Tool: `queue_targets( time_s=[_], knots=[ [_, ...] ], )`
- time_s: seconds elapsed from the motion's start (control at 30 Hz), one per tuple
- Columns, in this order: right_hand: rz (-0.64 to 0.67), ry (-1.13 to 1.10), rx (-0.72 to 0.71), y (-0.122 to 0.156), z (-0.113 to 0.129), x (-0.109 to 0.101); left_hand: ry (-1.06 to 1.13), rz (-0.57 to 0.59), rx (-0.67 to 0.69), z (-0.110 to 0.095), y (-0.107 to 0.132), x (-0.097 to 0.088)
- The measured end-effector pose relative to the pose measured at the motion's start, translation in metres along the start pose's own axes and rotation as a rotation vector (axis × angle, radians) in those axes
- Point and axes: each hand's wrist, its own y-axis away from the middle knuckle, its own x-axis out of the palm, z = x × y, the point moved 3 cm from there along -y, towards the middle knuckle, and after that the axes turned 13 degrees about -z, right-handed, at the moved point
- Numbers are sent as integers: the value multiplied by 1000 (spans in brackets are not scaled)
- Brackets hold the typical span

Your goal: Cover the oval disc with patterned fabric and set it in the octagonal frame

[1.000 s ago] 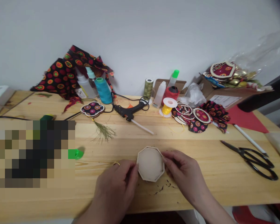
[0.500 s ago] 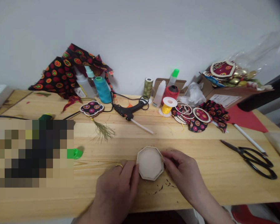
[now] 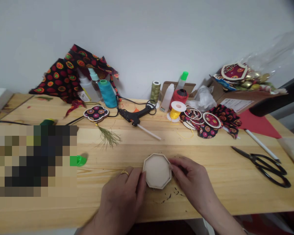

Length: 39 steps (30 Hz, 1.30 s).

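Fingers of the left hand are nearly closed, pressing the left rim of the octagonal wooden piece, which is near the middle of the front edge of the worktop. Compared with one second ago, it has hardly shifted, but the dark gap inside its rim looks thinner; this suggests fine adjusting. Dark scraps lie nearer that edge. Right hand pinches the right rim, thumb and forefinger almost together. Scissors rest towards the worktop's right edge.

No text is readable (box label too blurred).
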Motion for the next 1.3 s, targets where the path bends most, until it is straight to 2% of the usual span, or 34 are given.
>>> queue_targets(
  time_s=[0.23, 0.37, 0.43, 0.53, 0.67, 0.87, 1.03, 1.3],
  knots=[
    [-9, -3, -21, 0, 1, 1, 21, 19, -17, 0, 1, 1],
    [-60, -18, -10, 1, -3, -4, 70, -11, -23, 8, 2, -1],
    [-114, -43, -17, 3, -6, -9, 111, -49, -60, 15, 1, -4],
    [-143, -102, -104, 6, -8, -14, 227, 6, -159, 25, -1, -4],
    [-67, -137, -212, 11, -10, -14, 345, 124, -228, 27, 1, 2],
    [71, -94, -196, 13, -11, -10, 453, 242, -164, 20, -1, 12],
    [183, -82, -199, 12, -9, -8, 493, 314, -189, 19, -4, 15],
    [182, -108, -184, 10, -13, -7, 503, 271, -213, 21, -3, 15]
  ],
)
